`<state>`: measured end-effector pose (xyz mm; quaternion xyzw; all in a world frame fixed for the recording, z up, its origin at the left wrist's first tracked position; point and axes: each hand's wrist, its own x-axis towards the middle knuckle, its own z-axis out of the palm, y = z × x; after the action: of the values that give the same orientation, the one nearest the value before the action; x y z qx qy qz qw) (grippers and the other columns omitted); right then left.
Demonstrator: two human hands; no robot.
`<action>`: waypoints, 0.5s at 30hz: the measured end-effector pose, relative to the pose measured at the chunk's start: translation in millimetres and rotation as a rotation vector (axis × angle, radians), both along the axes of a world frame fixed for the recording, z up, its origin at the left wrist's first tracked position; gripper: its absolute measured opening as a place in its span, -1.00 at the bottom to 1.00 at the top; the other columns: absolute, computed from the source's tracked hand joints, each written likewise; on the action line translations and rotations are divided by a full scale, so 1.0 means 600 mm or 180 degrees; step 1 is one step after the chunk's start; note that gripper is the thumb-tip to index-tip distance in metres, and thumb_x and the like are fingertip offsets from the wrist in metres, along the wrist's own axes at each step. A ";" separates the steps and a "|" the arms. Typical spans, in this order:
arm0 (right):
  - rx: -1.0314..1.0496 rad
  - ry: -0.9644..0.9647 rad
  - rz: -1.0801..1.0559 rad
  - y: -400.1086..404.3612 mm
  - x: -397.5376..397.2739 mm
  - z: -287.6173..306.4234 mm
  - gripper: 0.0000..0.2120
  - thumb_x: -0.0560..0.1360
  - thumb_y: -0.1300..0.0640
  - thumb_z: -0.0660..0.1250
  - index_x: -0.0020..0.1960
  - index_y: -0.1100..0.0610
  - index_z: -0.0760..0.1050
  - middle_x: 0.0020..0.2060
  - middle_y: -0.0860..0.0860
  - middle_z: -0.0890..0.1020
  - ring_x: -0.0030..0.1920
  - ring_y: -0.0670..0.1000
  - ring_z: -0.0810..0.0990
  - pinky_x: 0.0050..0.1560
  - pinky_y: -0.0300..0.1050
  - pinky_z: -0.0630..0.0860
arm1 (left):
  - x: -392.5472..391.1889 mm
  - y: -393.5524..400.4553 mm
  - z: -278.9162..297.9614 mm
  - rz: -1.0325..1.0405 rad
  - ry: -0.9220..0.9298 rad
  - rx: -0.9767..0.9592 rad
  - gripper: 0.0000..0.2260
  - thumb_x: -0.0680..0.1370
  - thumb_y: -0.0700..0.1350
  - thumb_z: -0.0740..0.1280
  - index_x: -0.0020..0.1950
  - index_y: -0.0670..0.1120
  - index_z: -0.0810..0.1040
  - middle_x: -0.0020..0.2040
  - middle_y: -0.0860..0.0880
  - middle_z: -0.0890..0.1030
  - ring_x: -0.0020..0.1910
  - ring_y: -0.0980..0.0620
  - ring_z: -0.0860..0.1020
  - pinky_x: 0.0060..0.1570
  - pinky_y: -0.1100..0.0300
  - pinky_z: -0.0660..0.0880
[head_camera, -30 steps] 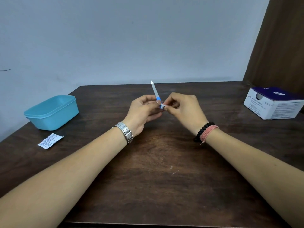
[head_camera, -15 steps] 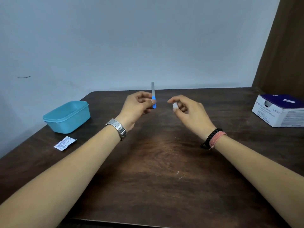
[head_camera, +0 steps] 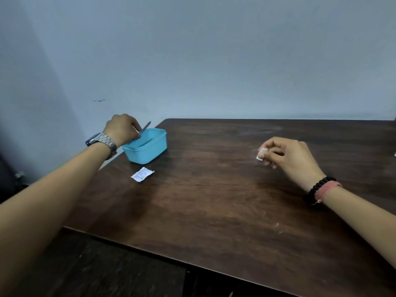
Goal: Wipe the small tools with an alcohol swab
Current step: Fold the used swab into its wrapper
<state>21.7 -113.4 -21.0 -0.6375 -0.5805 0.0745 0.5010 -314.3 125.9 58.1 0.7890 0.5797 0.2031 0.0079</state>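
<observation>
Left hand [head_camera: 122, 128] pinches a small tool [head_camera: 144, 130] over the blue container [head_camera: 147, 150]. Right hand [head_camera: 287, 156], well apart above the tabletop [head_camera: 214, 200], pinches the white swab [head_camera: 261, 153] in curled fingers [head_camera: 271, 155].

The small white packet [head_camera: 142, 174] on the table carries print too blurred to read.

Blue-handled tool [head_camera: 144, 129] tilted over tub; folded white swab [head_camera: 261, 154] pinched.
</observation>
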 end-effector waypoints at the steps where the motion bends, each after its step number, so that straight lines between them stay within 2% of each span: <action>1: -0.0029 -0.0038 0.0005 0.000 -0.001 -0.001 -0.91 0.49 0.24 0.44 -0.19 0.11 0.62 -0.37 -0.02 0.69 -0.34 -0.08 0.66 -0.34 -0.29 0.56 | -0.002 0.001 -0.004 -0.0001 0.0115 -0.0053 -0.86 0.42 -0.17 0.48 -0.04 -0.03 0.69 -0.04 -0.12 0.68 0.01 -0.11 0.60 -0.13 0.18 0.44; 7: -0.0106 -0.0224 0.0003 -0.004 -0.002 -0.005 -0.89 0.47 0.19 0.46 -0.22 0.07 0.62 -0.39 -0.08 0.68 -0.35 -0.11 0.66 -0.36 -0.29 0.55 | 0.008 -0.001 -0.021 -0.0119 0.0407 -0.0078 -0.83 0.47 -0.12 0.47 0.05 -0.05 0.68 0.10 -0.12 0.63 0.09 -0.10 0.56 -0.07 0.15 0.45; 9: -0.0088 -0.0275 0.0020 -0.004 -0.003 -0.005 -0.90 0.46 0.17 0.47 -0.23 0.07 0.61 -0.41 -0.08 0.67 -0.37 -0.13 0.64 -0.37 -0.35 0.51 | 0.011 -0.002 -0.023 -0.0188 0.0467 -0.0035 -0.83 0.50 -0.09 0.43 0.08 -0.07 0.67 0.12 -0.12 0.63 0.11 -0.11 0.55 -0.04 0.13 0.44; 11: -0.0071 -0.0461 -0.0001 -0.006 -0.005 -0.005 -0.89 0.45 0.13 0.48 -0.24 0.06 0.61 -0.42 -0.07 0.66 -0.38 -0.12 0.61 -0.35 -0.44 0.44 | 0.011 -0.011 -0.021 -0.0232 0.0436 0.0058 -0.84 0.51 -0.05 0.43 0.05 -0.07 0.65 0.09 -0.13 0.64 0.10 -0.12 0.56 -0.04 0.11 0.44; 15: 0.0121 -0.0938 -0.0172 -0.006 -0.006 -0.002 -0.82 0.39 0.04 0.51 -0.30 0.05 0.56 -0.28 -0.07 0.60 -0.28 -0.06 0.52 -0.30 -0.39 0.35 | 0.008 -0.054 -0.018 -0.0275 0.0177 0.0438 -0.92 0.51 -0.02 0.42 -0.11 -0.02 0.61 -0.04 -0.11 0.66 0.01 -0.14 0.57 -0.11 0.12 0.42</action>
<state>18.1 -117.1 -22.2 -0.6474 -0.6317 -0.0444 0.4242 -309.7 93.5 47.0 0.8173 0.5299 0.2199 -0.0537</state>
